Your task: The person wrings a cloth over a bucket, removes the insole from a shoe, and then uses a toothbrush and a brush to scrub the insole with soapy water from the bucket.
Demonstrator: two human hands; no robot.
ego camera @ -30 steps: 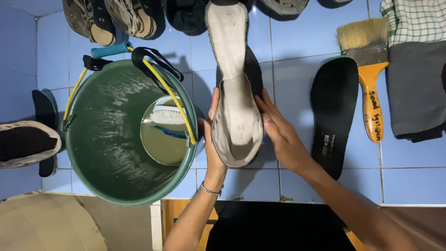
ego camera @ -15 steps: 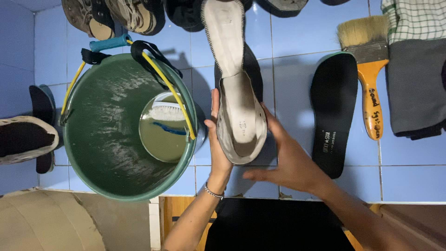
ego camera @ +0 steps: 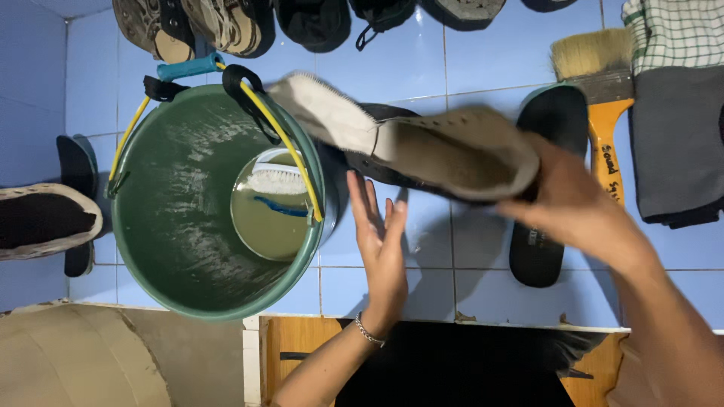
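My right hand [ego camera: 581,207] grips the heel end of a grey high-top shoe [ego camera: 445,151] with a black sole. The shoe lies sideways in the air, blurred, its long tongue [ego camera: 320,113] reaching over the rim of a green bucket [ego camera: 173,249]. My left hand [ego camera: 381,241] is open just below the shoe, fingers spread, touching nothing. Inside the bucket, murky water holds a white scrub brush [ego camera: 273,181] with a blue handle. A black insole [ego camera: 539,249] lies on the blue tiles, partly hidden by my right hand.
A wide paintbrush [ego camera: 603,98] with an orange handle lies right of the insole, beside folded grey and checked cloths [ego camera: 675,128]. Several shoes [ego camera: 204,26] line the top edge. Another shoe [ego camera: 41,222] sits at the far left. A cardboard piece [ego camera: 83,362] lies at bottom left.
The shoe swung from pointing away to lying sideways toward the bucket. My left hand let go of it and opened; my right hand took the heel and moved right.
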